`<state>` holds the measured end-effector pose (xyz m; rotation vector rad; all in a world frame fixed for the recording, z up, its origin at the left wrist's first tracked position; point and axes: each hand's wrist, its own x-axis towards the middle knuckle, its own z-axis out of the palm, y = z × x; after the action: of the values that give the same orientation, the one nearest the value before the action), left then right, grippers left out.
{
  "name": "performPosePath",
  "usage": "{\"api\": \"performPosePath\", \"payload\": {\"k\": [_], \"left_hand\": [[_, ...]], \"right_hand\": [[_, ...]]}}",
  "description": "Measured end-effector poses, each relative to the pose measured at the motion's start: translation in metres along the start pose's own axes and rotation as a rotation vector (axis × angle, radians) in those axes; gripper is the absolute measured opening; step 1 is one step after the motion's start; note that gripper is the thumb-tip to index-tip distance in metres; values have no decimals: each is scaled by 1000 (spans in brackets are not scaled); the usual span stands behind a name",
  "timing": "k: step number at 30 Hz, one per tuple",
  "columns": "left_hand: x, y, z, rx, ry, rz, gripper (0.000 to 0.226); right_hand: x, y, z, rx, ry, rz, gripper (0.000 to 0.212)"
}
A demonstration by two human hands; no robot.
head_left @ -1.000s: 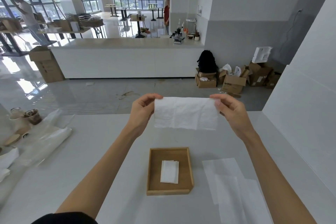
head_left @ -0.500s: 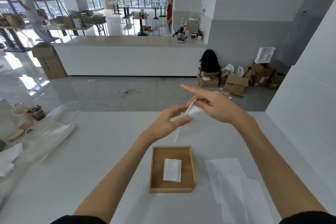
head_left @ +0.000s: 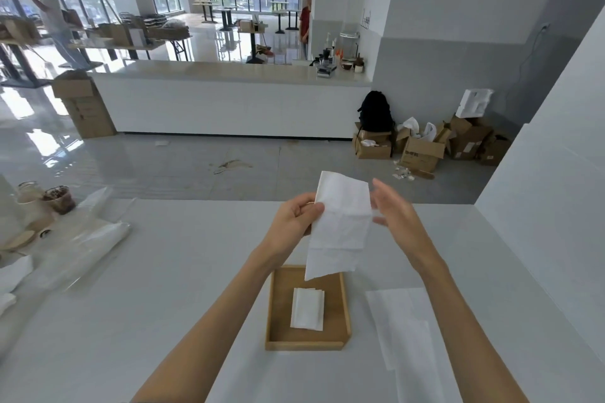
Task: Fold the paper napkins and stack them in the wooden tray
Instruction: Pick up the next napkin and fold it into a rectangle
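My left hand pinches the left edge of a white paper napkin, folded once and hanging upright above the table. My right hand is beside the napkin's right edge with fingers spread; whether they touch the paper is unclear. Below the hanging napkin sits the wooden tray with a small stack of folded napkins lying flat inside it. Unfolded napkins lie flat on the white table, right of the tray.
Clear plastic bags and two cups sit at the table's left side. More white paper lies at the far left edge. A white wall panel borders the table on the right.
The napkin was stretched wide between both hands, then the hands came together to fold it. Now it hangs folded from my left hand and my right hand has let go.
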<state>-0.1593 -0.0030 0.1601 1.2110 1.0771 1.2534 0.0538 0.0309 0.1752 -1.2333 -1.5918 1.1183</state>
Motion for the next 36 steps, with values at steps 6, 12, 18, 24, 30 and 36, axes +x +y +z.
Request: {"api": "performPosePath", "payload": {"k": [6,12,18,24,30,36], "left_hand": [[-2,-4,-9,-12,1,-39,27],[-8,-7,-15,0,-3,-75,28],[-10,-2,-18,4,5,-82,27],[-6,-2,-16,73,21,-22,34],[-3,-1,-13,80,27,14,35],[-5,-2,-10,21,42,87,20]], "right_hand": [[-6,26,25,327,45,79,25],[-3,22,29,355,89,50,27],[0,16,31,367,60,-1,35],[3,17,28,355,111,-43,39],[3,13,20,374,-7,-59,51],[4,13,17,420,16,-107,58]]}}
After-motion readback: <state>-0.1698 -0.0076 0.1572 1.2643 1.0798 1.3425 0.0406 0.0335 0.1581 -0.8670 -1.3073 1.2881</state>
